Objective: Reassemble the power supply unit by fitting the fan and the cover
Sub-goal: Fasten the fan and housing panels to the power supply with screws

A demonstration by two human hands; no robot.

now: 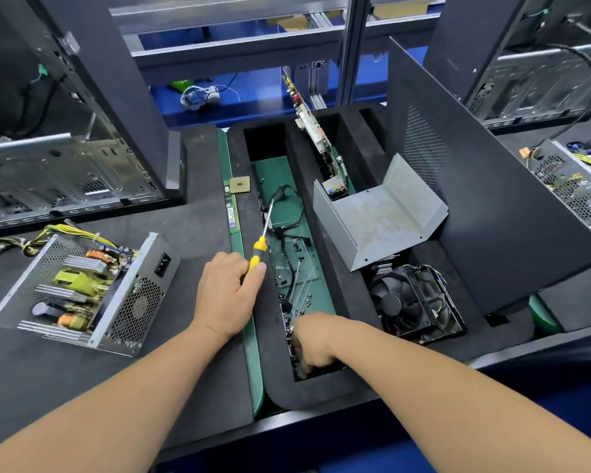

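The left hand [226, 295] gripped the yellow handle of a screwdriver [261, 237], fingers curled round it, shaft pointing away over the tray [289, 172]. The right hand [316, 339] was down in the tray's near end, knuckles up, fingertips buried among the loose screws [299, 303]; whether it had pinched one or was only feeling about, I could not tell.

Only the head view here, and the tray was the landmark. Left of it, well apart, sat the open PSU [82, 288], coils and heatsinks bare, no fan and no lid on it. Right of the tray, just beside it, the fan [413, 302] lay flat in its own recess. Behind the fan, also right of the tray, the grey cover [379, 213] rested tilted, its inside facing up.

By my reading this was the screw-gathering step, before any fitting: neither part was yet on the unit. Both task parts lay to the right of the right hand, the fan nearest it, the cover farther back, and the unit lay beyond the left hand. The next move looked to call for lifting a screw out cleanly, then carrying the fan across the tray to the unit.
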